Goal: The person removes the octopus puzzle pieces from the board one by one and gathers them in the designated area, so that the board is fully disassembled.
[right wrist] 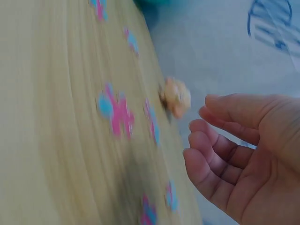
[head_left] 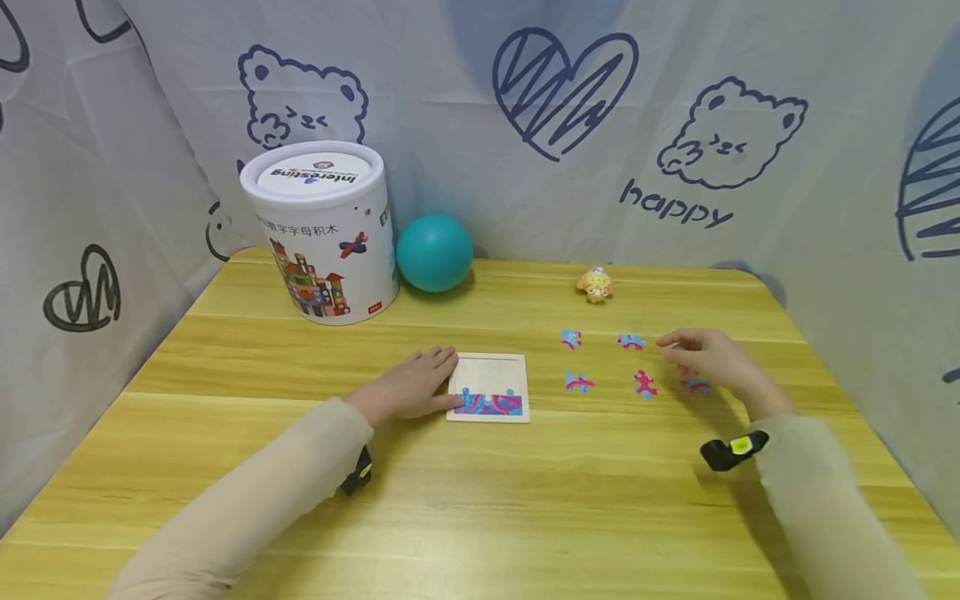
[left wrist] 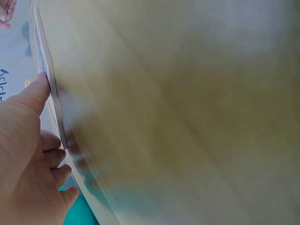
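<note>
A square white puzzle tray (head_left: 489, 373) lies on the table, a strip of blue, pink and purple puzzle pieces (head_left: 491, 404) along its near side. My left hand (head_left: 411, 385) rests at the tray's left edge; in the left wrist view the thumb (left wrist: 38, 91) touches the rim. To the right lie several loose jigsaw pieces, among them a pink one (head_left: 644, 384) and a blue-and-pink one (head_left: 632, 342). Above the rightmost pieces hovers my right hand (head_left: 705, 360), fingers loosely bent with nothing between them. It partly covers a piece (head_left: 697, 387) below.
At the back left stands a large white tub (head_left: 330, 242) with a lid, and a teal ball (head_left: 435, 253) sits against it. A small orange-and-yellow toy figure (head_left: 596, 285) is behind the loose pieces. Patterned cloth (head_left: 450, 142) hangs around the table's back and sides.
</note>
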Available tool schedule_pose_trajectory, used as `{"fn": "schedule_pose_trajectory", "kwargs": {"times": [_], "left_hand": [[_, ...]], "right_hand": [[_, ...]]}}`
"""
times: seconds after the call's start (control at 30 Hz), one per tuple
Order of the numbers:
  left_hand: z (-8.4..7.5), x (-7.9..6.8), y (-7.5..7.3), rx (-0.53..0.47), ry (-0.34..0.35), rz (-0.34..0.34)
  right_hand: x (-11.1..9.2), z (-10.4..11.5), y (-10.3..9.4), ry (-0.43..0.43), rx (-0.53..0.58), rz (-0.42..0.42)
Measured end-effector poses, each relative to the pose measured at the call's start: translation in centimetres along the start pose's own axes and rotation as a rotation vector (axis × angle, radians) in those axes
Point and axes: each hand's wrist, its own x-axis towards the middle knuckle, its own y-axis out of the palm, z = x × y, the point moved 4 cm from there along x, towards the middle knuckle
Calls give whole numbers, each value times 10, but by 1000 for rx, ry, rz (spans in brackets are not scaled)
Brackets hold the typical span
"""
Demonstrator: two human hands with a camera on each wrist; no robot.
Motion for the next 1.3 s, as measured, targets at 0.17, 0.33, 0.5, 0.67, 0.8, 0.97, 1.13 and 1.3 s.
{"fn": "schedule_pose_trajectory", "kwargs": {"times": [0.17, 0.33, 0.5, 0.67, 0.8, 0.97, 1.13, 1.3], "left_hand": [[-1, -2, 2, 11, 14, -15], [0, -4, 2, 3, 15, -18], [0, -8, 4, -9, 20, -9], [0, -11, 4, -35, 20, 0], [2, -12, 4, -47, 24, 7], [3, -13, 3, -62, 7, 26], [1, -13, 2, -62, 11, 26], [0, -13, 2, -46, 21, 25]], "right_hand": [[13, 30, 24, -56, 50, 38], [28, 59, 53, -136, 38, 89], [37, 86, 85, -223, 19, 184], [43, 109, 115, -281, -37, 258], [48, 123, 136, -316, -94, 283], [53, 135, 160, -353, -155, 306], [56, 139, 181, -332, -165, 359], [58, 144, 193, -349, -189, 375]]}}
